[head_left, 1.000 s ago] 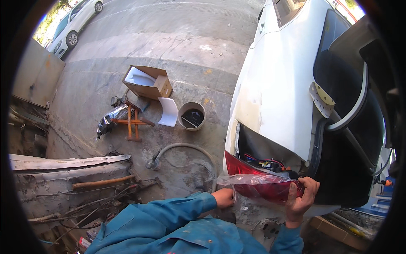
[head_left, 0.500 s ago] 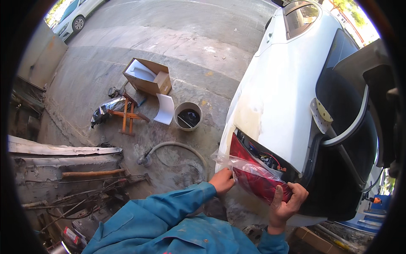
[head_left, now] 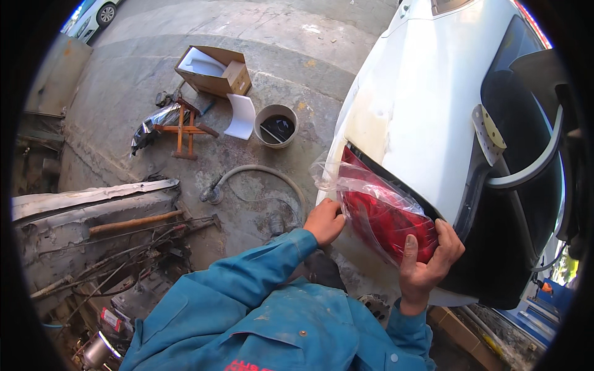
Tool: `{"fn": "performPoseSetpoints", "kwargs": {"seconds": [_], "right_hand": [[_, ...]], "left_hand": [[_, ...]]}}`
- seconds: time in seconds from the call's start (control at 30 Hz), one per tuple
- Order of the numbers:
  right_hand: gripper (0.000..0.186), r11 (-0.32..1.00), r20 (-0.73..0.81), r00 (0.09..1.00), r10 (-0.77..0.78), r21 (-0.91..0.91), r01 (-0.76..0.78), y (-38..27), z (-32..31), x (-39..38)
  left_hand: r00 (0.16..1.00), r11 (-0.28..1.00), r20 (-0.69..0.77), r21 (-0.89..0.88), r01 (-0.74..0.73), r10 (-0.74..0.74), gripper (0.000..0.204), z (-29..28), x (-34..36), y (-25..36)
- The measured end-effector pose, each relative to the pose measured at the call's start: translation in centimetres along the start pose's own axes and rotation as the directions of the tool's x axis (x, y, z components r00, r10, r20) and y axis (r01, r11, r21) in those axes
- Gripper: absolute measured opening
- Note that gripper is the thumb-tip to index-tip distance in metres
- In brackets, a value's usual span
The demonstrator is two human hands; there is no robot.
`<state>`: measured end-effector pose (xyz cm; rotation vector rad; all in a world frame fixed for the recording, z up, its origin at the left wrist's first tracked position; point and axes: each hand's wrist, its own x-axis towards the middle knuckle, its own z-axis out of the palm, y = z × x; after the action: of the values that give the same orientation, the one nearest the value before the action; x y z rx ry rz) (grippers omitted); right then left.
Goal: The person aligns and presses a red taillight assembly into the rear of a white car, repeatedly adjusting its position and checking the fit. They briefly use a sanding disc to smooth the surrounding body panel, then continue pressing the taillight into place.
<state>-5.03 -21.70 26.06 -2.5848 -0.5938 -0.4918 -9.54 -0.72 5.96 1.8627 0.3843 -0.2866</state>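
A red tail light [head_left: 390, 213], partly wrapped in clear plastic film [head_left: 327, 175], sits at the rear corner opening of a white car [head_left: 427, 99]. A narrow dark gap shows along its upper edge. My right hand [head_left: 427, 260] grips the light's right end, the thumb on the red lens and the fingers round the edge. On the other side my left hand [head_left: 326, 222] is closed at the light's left edge, by the film; its fingertips are partly hidden, and I cannot make out whether it grips the light or the film.
On the concrete stand an open cardboard box [head_left: 213, 80], a bucket of dark liquid [head_left: 275, 125] and a small wooden stool [head_left: 184, 128]. A hose [head_left: 266, 168] curls nearby. Scrap panels [head_left: 99, 204] and cables lie at left. Sanding discs [head_left: 489, 135] hang by the rear window.
The tail light has swung closer against the car body, and the wires seen behind it before are now covered. Both hands stay at its ends. The view has shifted.
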Motion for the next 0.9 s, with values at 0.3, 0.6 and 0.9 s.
{"fn": "performPoseSetpoints", "kwargs": {"seconds": [0.3, 0.6, 0.9], "right_hand": [[0.125, 0.993, 0.079, 0.992, -0.098, -0.055, 0.103, 4.0, -1.6, -4.6], [0.126, 0.983, 0.141, 0.989, -0.051, -0.17, 0.075, 5.6, 0.3, -6.1], [0.121, 0.997, 0.08, 0.994, -0.072, 0.0, 0.072, 6.3, 1.3, -6.4]], "left_hand": [[0.978, 0.998, -0.204, -0.042, 0.039, -0.046, 0.036, 2.6, -1.2, -0.9], [0.904, 0.866, -0.38, -0.499, -0.022, -0.195, 0.06, 6.2, -1.9, 0.3], [0.904, 0.957, -0.414, -0.291, -0.017, -0.11, 0.066, 6.7, -1.9, 0.9]]}}
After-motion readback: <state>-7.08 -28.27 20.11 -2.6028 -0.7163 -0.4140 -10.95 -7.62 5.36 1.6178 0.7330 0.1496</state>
